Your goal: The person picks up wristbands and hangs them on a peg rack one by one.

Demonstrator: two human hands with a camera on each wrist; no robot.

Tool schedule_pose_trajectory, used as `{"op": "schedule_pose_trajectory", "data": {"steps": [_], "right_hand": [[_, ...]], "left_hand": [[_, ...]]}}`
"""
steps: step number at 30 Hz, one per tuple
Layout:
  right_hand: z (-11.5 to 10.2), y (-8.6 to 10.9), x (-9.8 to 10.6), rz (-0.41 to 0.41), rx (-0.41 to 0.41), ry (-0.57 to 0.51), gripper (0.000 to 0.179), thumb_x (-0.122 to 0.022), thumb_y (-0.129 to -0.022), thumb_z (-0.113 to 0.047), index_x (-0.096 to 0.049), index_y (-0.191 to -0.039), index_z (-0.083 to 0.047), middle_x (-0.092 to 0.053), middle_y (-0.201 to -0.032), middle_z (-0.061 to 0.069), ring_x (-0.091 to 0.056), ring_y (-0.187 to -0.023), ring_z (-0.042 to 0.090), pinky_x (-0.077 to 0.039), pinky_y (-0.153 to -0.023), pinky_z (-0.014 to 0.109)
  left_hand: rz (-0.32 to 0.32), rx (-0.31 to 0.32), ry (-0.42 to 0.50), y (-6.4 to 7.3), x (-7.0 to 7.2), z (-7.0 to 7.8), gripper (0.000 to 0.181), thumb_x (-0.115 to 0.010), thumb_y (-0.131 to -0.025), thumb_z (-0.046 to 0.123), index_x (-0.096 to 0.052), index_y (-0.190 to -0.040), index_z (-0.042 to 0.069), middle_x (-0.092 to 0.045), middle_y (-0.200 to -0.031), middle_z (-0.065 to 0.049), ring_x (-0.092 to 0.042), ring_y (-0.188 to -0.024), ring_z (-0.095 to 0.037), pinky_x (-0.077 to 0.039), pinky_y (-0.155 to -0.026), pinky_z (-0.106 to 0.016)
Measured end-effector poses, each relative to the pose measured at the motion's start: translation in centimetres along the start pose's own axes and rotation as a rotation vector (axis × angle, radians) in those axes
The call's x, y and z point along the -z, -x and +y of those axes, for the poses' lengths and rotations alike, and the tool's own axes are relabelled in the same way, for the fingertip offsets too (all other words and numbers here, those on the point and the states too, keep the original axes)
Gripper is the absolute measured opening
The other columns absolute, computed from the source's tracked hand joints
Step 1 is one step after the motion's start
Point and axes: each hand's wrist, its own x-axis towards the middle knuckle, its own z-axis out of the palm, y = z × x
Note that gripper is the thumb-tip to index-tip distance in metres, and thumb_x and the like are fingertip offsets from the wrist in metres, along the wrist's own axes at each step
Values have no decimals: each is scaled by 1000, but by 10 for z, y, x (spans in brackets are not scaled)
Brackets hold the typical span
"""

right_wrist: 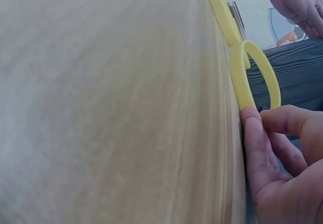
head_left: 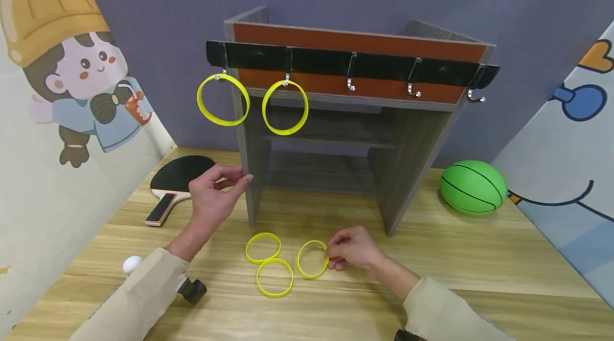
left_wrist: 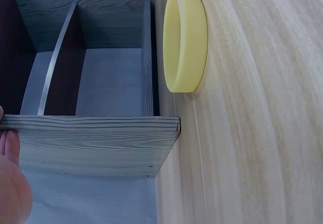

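Observation:
My left hand [head_left: 216,194] pinches the front edge of the left side panel [left_wrist: 96,125] of a grey wooden shelf, thumb on one face and fingers on the other in the left wrist view. Down on the table, my right hand [head_left: 355,249] grips the right side of a yellow ring [head_left: 298,261] between thumb and fingertips; in the right wrist view this ring [right_wrist: 239,77] is tilted up. Left of it lie two more yellow rings, one farther back [head_left: 264,234] and one nearer [head_left: 275,295]. Another two yellow rings [head_left: 285,132] hang from the two leftmost hooks.
A black strip [head_left: 316,59] with metal hooks [head_left: 351,85] crosses the shelf's red-brown front board [head_left: 355,37]. Left of the shelf lie a black table tennis bat [head_left: 182,173] and a white ball [head_left: 131,264]. On the right, a green ball [head_left: 473,187] sits near the wall.

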Motion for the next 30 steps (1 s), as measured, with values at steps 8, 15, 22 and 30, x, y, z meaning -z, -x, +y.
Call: {"op": "schedule_pose_trajectory", "data": {"steps": [8, 15, 22, 30], "right_hand": [[-3, 4, 8, 12, 20, -115, 17, -69, -79, 5, -62, -92, 13, -67, -74, 20, -68, -66, 25, -59, -60, 32], [-18, 11, 15, 16, 68, -239, 12, -66, -78, 9, -61, -89, 12, -66, -77, 19, -68, -69, 27, -59, -66, 35], [-30, 20, 20, 41, 66, -339, 13, -65, -80, 11, -61, -92, 15, -65, -80, 20, -68, -73, 29, -58, -69, 36], [-45, 27, 28, 92, 66, -418, 5, -66, -82, 8, -67, -86, 5, -67, -80, 19, -69, -72, 25, -58, -70, 33]], "left_hand": [[-18, 15, -3, -4, -3, 28, 18, -75, -67, -19, -67, -82, -13, -64, -74, -22, -62, -68, -11, -57, -63, -25], [-14, 5, 6, -1, 0, 5, 20, -77, -68, -16, -69, -84, -8, -66, -76, -17, -63, -69, -11, -57, -63, -25], [-2, -4, 5, 1, 1, -2, 19, -79, -69, -10, -71, -85, -3, -67, -76, -12, -64, -68, -12, -58, -62, -25], [-8, 2, -2, -1, 0, 8, 19, -77, -67, -17, -69, -82, -9, -66, -74, -18, -62, -68, -10, -57, -62, -23]]}}
